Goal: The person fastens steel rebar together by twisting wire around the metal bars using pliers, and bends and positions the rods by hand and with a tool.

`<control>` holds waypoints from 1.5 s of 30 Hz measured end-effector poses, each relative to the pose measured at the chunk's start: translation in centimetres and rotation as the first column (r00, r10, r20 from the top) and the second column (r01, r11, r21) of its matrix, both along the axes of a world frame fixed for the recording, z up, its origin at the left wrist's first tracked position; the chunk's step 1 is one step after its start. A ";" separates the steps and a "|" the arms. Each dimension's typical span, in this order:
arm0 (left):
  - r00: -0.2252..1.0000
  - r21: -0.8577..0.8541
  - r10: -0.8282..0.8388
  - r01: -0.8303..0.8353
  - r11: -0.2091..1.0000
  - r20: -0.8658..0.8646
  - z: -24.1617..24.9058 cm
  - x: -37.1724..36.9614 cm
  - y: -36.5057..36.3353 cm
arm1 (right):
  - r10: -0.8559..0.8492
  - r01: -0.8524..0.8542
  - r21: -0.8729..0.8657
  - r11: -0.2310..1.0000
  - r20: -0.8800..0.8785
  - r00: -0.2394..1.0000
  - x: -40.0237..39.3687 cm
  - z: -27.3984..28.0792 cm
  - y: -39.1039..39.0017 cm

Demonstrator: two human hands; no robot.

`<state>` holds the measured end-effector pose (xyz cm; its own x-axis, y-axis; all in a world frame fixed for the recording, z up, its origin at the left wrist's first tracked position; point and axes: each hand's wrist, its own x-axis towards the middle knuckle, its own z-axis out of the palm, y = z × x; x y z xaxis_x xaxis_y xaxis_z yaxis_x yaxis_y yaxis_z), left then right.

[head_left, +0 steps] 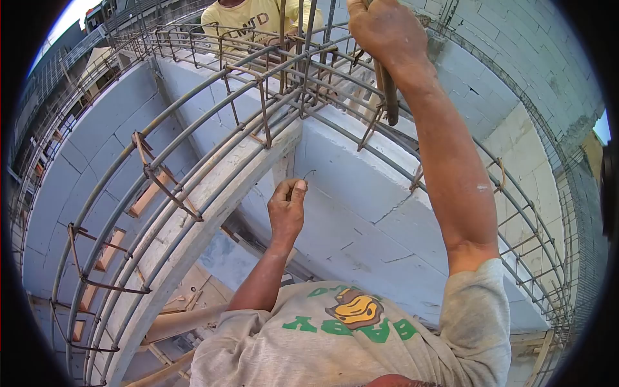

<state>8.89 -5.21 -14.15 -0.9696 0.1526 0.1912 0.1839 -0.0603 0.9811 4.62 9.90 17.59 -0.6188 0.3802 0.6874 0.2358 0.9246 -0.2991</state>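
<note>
My left hand (287, 206) is raised in front of the pale block wall, thumb and fingers pinched on a short thin wire (309, 174) whose curled end sticks out. My right hand (390, 35) is higher up, closed around a brown rod-like tool (388, 97) that hangs down below the fist; its upper end is mostly hidden by the hand. Just left of that tool, steel reinforcing bars (316, 77) cross at the wall corner. A bent stirrup (369, 129) wraps the bars under the right hand.
A curved cage of bars (184, 171) runs along a concrete beam (177, 222) on the left, and another stretches right over the block wall (361, 187). Upright bars rise at the corner. Behind it stands a person in a yellow shirt (248, 22). Wooden poles (184, 322) lie below.
</note>
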 end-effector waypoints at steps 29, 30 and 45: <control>0.967 0.411 -0.241 0.253 0.876 -0.083 8.5 -2.1 0.5 | 0.459 -0.462 0.501 0.732 0.139 0.878 2.5 -4.7 3.4; 0.961 0.458 -0.264 0.272 0.847 -0.082 9.8 -2.3 0.3 | 0.470 -0.518 0.354 0.779 0.217 0.855 3.9 -4.1 2.5; 0.810 0.828 -0.509 0.481 0.289 -0.293 15.0 -1.6 2.1 | 0.779 -0.511 -0.696 0.504 0.111 0.618 10.3 -5.7 -3.4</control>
